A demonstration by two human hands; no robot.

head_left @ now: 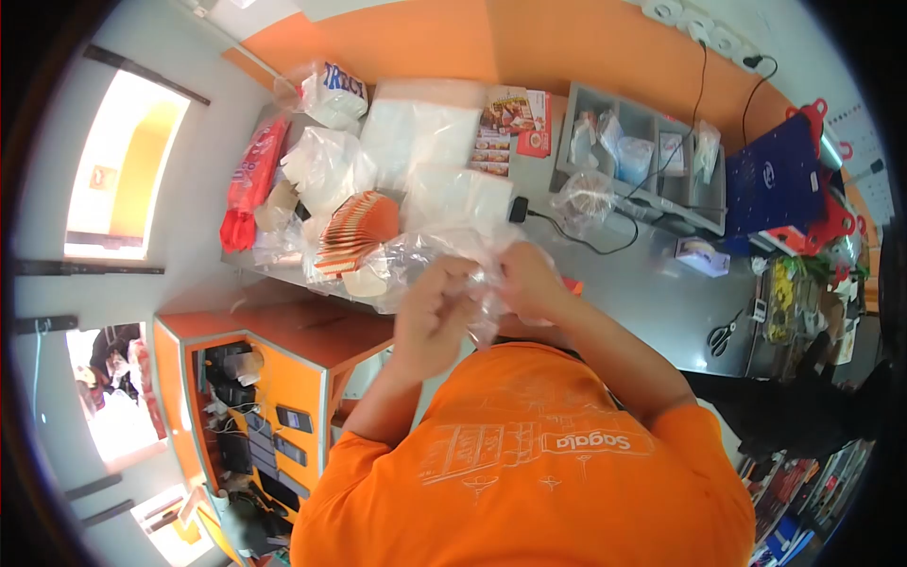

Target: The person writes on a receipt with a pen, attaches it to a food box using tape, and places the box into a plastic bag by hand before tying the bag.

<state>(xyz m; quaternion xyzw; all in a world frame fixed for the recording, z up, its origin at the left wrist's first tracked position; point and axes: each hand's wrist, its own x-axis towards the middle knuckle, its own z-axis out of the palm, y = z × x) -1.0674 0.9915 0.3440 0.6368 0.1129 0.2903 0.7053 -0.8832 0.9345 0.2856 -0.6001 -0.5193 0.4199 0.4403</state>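
Observation:
A crumpled clear plastic bag (411,260) stretches between my two hands above the near edge of the counter. My left hand (435,312) has its fingers curled and gathers the film on the left. On the other side my right hand (531,282) is closed round the bag, its fingertips partly covered by the plastic. Right behind the bag lies a fanned stack of orange-and-white striped paper pieces (354,231). Whether anything is inside the bag cannot be made out through the glare.
Stacks of clear plastic bags (420,132) lie at the back. A grey divided tray (652,198) stands to the right, near a black charger (519,210) with its cable. Scissors (724,334) lie on the metal counter (652,302). An orange cabinet (283,350) stands at the left.

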